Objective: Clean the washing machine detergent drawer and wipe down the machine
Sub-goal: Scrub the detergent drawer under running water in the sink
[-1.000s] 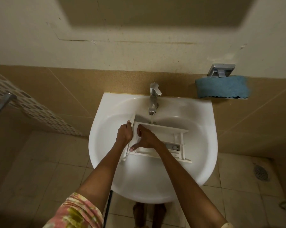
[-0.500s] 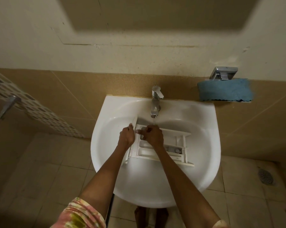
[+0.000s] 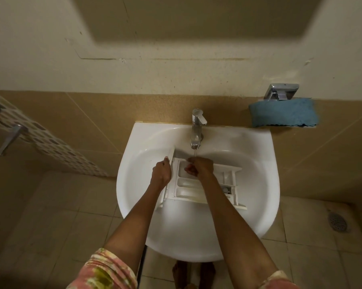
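Right now I have the drawer (image 3: 196,189) lying across the middle of the sink (image 3: 257,163), inside the bowl, its open compartments facing up and its front panel standing along its left end. My left hand (image 3: 161,172) is closed around that left end, fingers wrapped over the panel's top edge, holding the drawer in place. My right hand (image 3: 200,166) is curled into a loose fist over the drawer's back left compartment, fingertips pressed down into it; I cannot tell whether it holds anything. Both forearms reach in from the sink's front rim, and patterned sleeves (image 3: 102,272) show at the bottom of the view.

At the sink's back edge stands the tap (image 3: 197,130), with a thin stream of water falling from its spout onto the back of the drawer, just beside my right hand. The drawer's right end, with its smaller compartments, lies uncovered toward the sink's right side.

On the wall to the right of the sink, a blue cloth (image 3: 283,115) hangs over a chrome holder (image 3: 281,91). Tiled floor (image 3: 57,215) surrounds the sink, with a round drain (image 3: 338,222) at the far right.
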